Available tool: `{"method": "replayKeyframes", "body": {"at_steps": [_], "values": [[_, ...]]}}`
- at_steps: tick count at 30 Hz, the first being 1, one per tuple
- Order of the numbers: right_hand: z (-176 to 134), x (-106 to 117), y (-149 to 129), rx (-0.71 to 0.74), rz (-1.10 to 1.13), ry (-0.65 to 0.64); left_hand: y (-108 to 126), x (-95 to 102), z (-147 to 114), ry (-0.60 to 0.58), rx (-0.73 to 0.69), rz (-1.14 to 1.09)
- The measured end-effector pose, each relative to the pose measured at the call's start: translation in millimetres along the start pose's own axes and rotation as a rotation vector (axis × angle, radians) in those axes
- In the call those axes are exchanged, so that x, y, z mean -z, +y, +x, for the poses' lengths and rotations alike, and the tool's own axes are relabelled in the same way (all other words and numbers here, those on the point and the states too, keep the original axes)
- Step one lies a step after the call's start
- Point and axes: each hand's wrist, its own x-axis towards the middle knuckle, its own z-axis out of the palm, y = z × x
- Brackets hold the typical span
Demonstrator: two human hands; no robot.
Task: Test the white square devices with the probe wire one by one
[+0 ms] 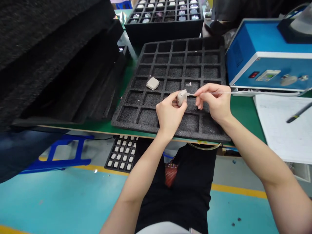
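Observation:
My left hand (169, 112) pinches a small beige smartwatch case (181, 97) on its edges, holding it above the black foam tray (114, 123). In my right hand (214, 99) is a thin tool (192, 95) with a clear tube (263, 93) running off to the right. The tool's tip meets the case's right side; whether it touches or enters it I cannot tell. A second beige watch case (153, 83) lies on the tray to the left. A tiny metallic piece (188, 84) rests on the tray just beyond my hands.
A blue machine (270, 61) with a red switch stands at right, by papers (275, 120) and a pen (299, 113). Black foam sheets (60, 65) are stacked at left. Another tray (163, 31) of watch parts sits behind; a tray of white pieces (122, 152) is below the table.

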Motion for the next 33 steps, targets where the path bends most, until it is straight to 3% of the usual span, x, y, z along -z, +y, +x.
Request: {"method": "replayKeyframes", "body": {"at_steps": [20,33], "values": [[-0.2,-0.2,-2.8,-0.067,0.054,0.008,2.1,1.1,0.2,0.000,-0.007,-0.004],[4.5,-1.7,0.9,-0.133,0.120,-0.043,1.1,3.3,3.0,0.016,0.059,0.068]]}}
